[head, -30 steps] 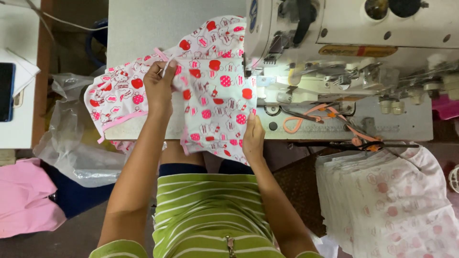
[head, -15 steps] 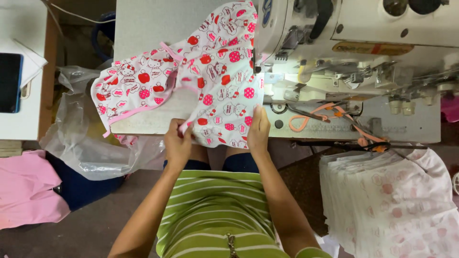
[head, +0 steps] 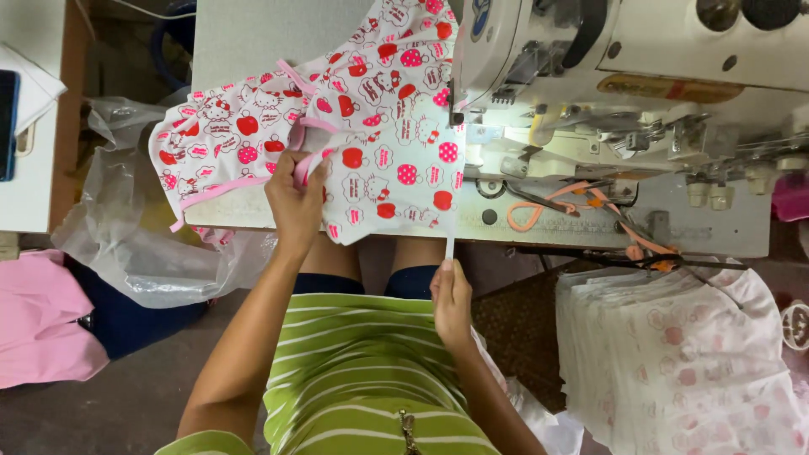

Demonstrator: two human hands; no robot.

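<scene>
at the sewing machine (head: 624, 76), my left hand (head: 295, 200) pinches the pink-trimmed edge of the printed white fabric (head: 371, 143), which lies spread across the desk (head: 244, 42) and runs up under the machine head. my right hand (head: 451, 295), below the desk edge, pinches the end of a narrow white strip (head: 450, 240) hanging from the fabric's lower corner. a stack of pale printed fabric pieces (head: 683, 354) sits at my right, a clear plastic bag (head: 135, 244) hangs at my left beside pink cloth (head: 42, 329).
</scene>
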